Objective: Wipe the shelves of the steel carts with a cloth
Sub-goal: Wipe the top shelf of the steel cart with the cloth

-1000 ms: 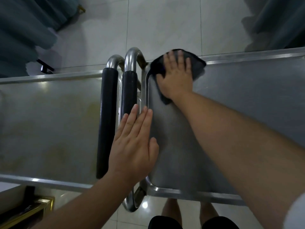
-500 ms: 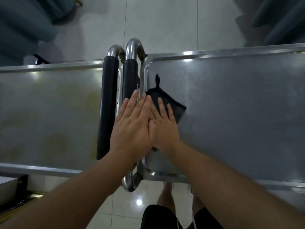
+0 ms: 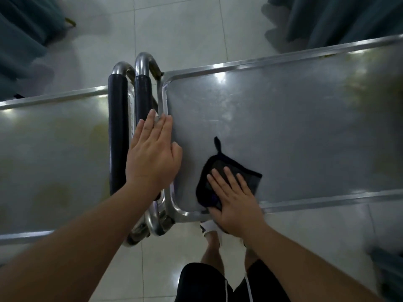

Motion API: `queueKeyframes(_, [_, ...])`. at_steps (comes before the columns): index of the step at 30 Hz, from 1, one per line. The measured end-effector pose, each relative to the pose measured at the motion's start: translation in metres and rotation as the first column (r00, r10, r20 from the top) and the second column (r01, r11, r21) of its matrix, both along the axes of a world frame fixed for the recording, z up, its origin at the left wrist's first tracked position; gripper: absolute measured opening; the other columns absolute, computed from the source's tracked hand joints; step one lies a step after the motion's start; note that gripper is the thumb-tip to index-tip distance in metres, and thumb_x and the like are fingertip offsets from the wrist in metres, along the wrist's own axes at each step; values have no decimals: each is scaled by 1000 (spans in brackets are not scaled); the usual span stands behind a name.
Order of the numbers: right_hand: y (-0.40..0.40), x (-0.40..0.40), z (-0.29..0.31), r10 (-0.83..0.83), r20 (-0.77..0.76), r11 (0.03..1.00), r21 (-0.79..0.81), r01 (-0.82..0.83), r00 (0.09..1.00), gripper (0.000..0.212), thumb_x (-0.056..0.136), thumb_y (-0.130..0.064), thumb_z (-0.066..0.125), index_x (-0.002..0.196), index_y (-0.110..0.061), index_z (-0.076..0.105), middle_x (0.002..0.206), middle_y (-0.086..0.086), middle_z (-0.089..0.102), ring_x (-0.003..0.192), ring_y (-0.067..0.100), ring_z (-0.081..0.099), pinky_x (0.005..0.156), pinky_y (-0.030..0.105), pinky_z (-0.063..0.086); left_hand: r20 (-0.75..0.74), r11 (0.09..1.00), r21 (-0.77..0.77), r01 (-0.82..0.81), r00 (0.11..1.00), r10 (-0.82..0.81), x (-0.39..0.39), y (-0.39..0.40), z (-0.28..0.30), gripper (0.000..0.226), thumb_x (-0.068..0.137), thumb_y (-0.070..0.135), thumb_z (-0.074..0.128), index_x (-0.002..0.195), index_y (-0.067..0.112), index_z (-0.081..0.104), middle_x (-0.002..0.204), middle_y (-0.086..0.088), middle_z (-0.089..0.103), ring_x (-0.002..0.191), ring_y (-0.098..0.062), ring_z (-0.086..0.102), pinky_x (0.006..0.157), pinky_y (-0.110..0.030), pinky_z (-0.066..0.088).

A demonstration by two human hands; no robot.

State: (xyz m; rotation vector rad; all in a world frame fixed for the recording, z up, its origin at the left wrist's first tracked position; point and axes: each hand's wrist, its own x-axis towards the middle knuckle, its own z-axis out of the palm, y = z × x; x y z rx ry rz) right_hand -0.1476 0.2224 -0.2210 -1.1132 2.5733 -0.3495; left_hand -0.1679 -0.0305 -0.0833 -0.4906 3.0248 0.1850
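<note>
Two steel carts stand side by side below me. The right cart's top shelf [image 3: 283, 127] is a rimmed steel tray. A dark cloth [image 3: 220, 168] with a small hanging loop lies flat on it near the front left corner. My right hand [image 3: 234, 205] presses on the cloth with straight, spread fingers, its heel over the front rim. My left hand [image 3: 152, 155] rests flat with straight fingers on the shelf's left rim, beside the black-padded push handle [image 3: 142, 97]. The left cart's top shelf [image 3: 54, 153] shows yellowish stains.
A second black-padded handle [image 3: 117, 127] of the left cart stands right beside the first. The floor is pale tile [image 3: 174, 29]. Dark teal curtains [image 3: 338, 18] hang at the far right and far left. My legs and a white shoe [image 3: 209, 227] are below the cart's front edge.
My right hand slid the cloth from the shelf's far left corner down along the left rim, then right along the front edge. My left hand stayed flat on the left rim.
</note>
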Motion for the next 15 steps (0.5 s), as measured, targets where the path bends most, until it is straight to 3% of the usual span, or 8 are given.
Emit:
queueKeyframes(3, [50, -28, 2, -61, -47, 995, 72, 64, 997, 86, 93, -62, 43, 165, -27, 11, 172, -8, 5, 159, 22, 4, 126, 50, 14, 10, 999, -34, 19, 1000, -18, 1, 3, 0, 69, 103, 40, 23, 167, 15, 27, 174, -4, 24, 163, -17, 0, 132, -41, -3])
queueKeyframes(6, [101, -53, 7, -238, -60, 956, 160, 244, 970, 83, 95, -62, 35, 165, -29, 7, 172, -9, 4, 159, 22, 0, 127, 50, 12, -15, 998, -52, 33, 999, -34, 1, 7, 2, 66, 105, 41, 24, 165, 17, 31, 173, -5, 28, 164, -21, 2, 132, -41, -4])
queueKeyframes(11, [142, -78, 17, -390, -42, 864, 327, 382, 920, 83, 93, -78, 1, 160, -34, -18, 168, -11, -22, 155, 17, -22, 128, 44, -3, -38, 991, -90, 100, 994, -104, 2, 9, 8, 60, 109, 42, 23, 160, 17, 41, 168, -6, 38, 163, -22, 12, 132, -44, -2])
queueKeyframes(13, [136, -79, 19, -393, -40, 854, 355, 381, 919, 85, 92, -77, 1, 160, -32, -19, 167, -10, -26, 155, 19, -22, 127, 44, -5, -26, 981, -110, 162, 986, -166, 4, 11, 11, 56, 110, 39, 24, 157, 16, 46, 163, -7, 45, 160, -23, 22, 132, -46, 5])
queueKeyframes(15, [131, -75, 22, -403, -37, 848, 360, 389, 914, 85, 93, -74, 7, 161, -30, -19, 168, -8, -26, 156, 22, -21, 127, 46, -5, 5, 949, -151, 276, 961, -278, 6, 12, 13, 51, 110, 33, 32, 153, 14, 50, 156, -10, 53, 153, -29, 39, 127, -49, 21])
